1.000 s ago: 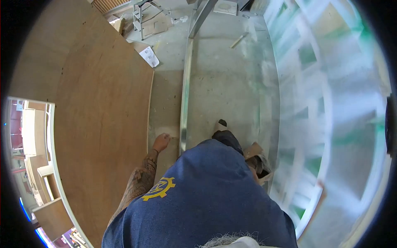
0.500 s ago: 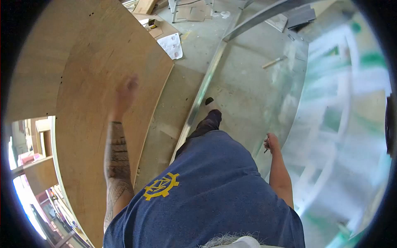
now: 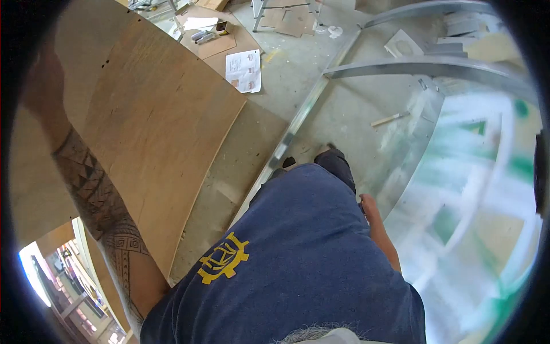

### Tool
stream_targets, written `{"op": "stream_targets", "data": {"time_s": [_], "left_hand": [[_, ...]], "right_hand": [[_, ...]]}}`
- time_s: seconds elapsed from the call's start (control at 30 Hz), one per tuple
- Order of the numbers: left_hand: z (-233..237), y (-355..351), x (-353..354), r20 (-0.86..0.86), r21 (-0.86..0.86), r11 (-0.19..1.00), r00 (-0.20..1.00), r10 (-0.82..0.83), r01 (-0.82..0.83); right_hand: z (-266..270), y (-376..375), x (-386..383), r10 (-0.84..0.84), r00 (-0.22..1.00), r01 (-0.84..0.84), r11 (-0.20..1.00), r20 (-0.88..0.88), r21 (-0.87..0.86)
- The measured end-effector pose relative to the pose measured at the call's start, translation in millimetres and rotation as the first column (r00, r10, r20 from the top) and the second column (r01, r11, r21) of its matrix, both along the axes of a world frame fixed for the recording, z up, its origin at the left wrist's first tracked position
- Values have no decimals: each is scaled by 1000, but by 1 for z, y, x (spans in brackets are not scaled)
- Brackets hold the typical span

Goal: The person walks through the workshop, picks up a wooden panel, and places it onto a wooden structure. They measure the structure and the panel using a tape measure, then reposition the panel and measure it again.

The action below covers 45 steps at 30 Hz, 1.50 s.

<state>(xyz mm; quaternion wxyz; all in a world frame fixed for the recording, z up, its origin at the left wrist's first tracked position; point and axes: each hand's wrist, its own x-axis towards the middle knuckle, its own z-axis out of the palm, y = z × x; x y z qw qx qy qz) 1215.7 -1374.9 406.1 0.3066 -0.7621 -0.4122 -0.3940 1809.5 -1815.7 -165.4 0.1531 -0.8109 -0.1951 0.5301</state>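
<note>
The left hand [image 3: 46,86] is stretched to the far edge of the view, over the large plywood panel [image 3: 160,109] at the person's left side; the arm extends so probably because this part is reached only this way. The hand is dim and blurred there, so I cannot tell whether its grip is apart or together, or touches the wood. The right hand [image 3: 369,207] is low, close beside the T-shirt [image 3: 303,241]; whether its grip is clamped on something, I cannot tell. Just beyond the panel's corner, a printed sheet [image 3: 243,71] lies printed side up, perhaps for easy reading.
</note>
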Motion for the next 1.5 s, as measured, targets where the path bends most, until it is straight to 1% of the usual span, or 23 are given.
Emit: {"op": "stream_targets", "data": {"time_s": [0.03, 0.07, 0.13, 0.2, 0.23, 0.27, 0.3, 0.37, 0.4, 0.47, 0.5, 0.57, 0.6, 0.67, 0.77, 0.87, 0.97, 1.07, 1.2, 1.27, 1.37, 1.4, 1.5], "left_hand": [[7, 15, 3, -37, 38, 999, 999, 24, -22], [11, 26, 8, -75, 69, 997, 996, 49, -44], [17, 55, 11, -142, 125, 987, 982, 121, -104], [21, 83, 14, -204, 182, 969, 958, 201, -165], [22, 95, 13, -237, 208, 958, 940, 245, -197], [23, 113, 7, -270, 227, 945, 917, 294, -237], [23, 127, 2, -309, 252, 930, 888, 340, -268], [17, 152, -12, -395, 303, 908, 829, 397, -290], [10, 161, -20, -434, 306, 917, 820, 374, -256], [0, 162, -41, -476, 398, 845, 708, 522, -356], [-7, 158, -54, -469, 464, 652, 458, 755, -600], [-8, 155, -56, -441, 534, 382, 137, 887, -754], [-8, 153, -56, -416, 563, 357, 117, 902, -746], [-6, 151, -57, -389, 596, 327, 92, 917, -734], [-7, 149, -61, -398, 563, 417, 209, 893, -713], [-6, 145, -60, -392, 582, 357, 132, 910, -730], [-6, 141, -59, -395, 586, 377, 154, 906, -717], [-5, 144, -55, -407, 605, 428, 201, 891, -671], [-5, 140, -56, -398, 598, 415, 196, 896, -685], [-4, 142, -56, -404, 595, 414, 188, 895, -689], [-3, 142, -60, -402, 625, 387, 145, 904, -678], [-2, 142, -62, -405, 609, 443, 221, 887, -658], [-2, 141, -59, -414, 587, 496, 289, 863, -640]], "right_hand": [[-4, 12, 8, 55, 998, -55, 998, 20, -12], [-33, 18, 26, 379, 920, -378, 925, 102, -30], [-65, 42, 54, 675, 718, -676, 735, 169, -63], [-89, 72, 75, 766, 537, -842, 509, 354, 178], [-122, 79, 92, 776, 527, -850, 492, 348, 190], [-122, 104, 100, 781, 533, -846, 496, 325, 195], [-124, 133, 108, 755, 610, -793, 585, 240, 171], [-110, 202, 118, 516, 856, -516, 856, 2, 39], [-102, 237, 120, 361, 930, -362, 932, -73, -8], [-98, 303, 130, 107, 981, -115, 992, -162, -44], [-93, 335, 133, 45, 979, -49, 999, -197, -17], [-73, 404, 140, -59, 959, 61, 998, -276, -3], [-64, 435, 142, -99, 943, 99, 995, -318, -14], [-49, 479, 141, -124, 935, 168, 980, -333, 107], [-54, 520, 142, -126, 904, 195, 972, -410, 132], [-57, 532, 134, -77, 923, 113, 991, -377, 75], [-81, 523, 132, -13, 936, 1, 999, -351, -34], [-97, 503, 130, -1, 933, -42, 993, -359, -112], [-104, 464, 118, -19, 934, -39, 987, -356, -154], [-107, 451, 117, 174, 937, -215, 971, -303, -107], [-108, 446, 111, 191, 936, -242, 959, -295, -146], [-106, 446, 108, 197, 933, -257, 951, -302, -173], [-106, 456, 105, 203, 939, -251, 956, -277, -150]]}}
